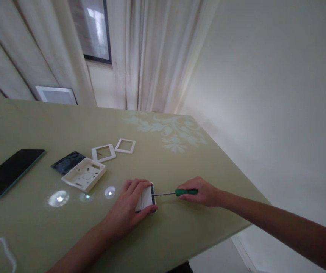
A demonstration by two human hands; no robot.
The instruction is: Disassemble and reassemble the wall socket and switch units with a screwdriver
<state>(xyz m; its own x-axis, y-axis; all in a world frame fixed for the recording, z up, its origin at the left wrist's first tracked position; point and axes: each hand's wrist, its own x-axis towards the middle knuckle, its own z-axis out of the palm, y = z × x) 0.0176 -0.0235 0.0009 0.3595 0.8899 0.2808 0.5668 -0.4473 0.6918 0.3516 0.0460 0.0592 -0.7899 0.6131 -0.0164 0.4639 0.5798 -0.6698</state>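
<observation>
My left hand (133, 199) grips a white wall switch (147, 199) by its two long sides, keeping it on the table. A dark strip runs along the switch's right end. My right hand (199, 191) is closed around the green handle of a screwdriver (186, 192). The screwdriver's thin shaft lies nearly level and points left, its tip meeting the dark edge of the switch. Whether the tip sits in a slot is too small to tell.
Left of my hands lie a white plastic box (85, 175), a dark panel (68, 162) and two white frames (103, 152), (125, 146). A black phone (9, 174) rests farther left. A white cable (5, 246) curves at the lower left. The table's right edge (233, 163) runs beside a wall.
</observation>
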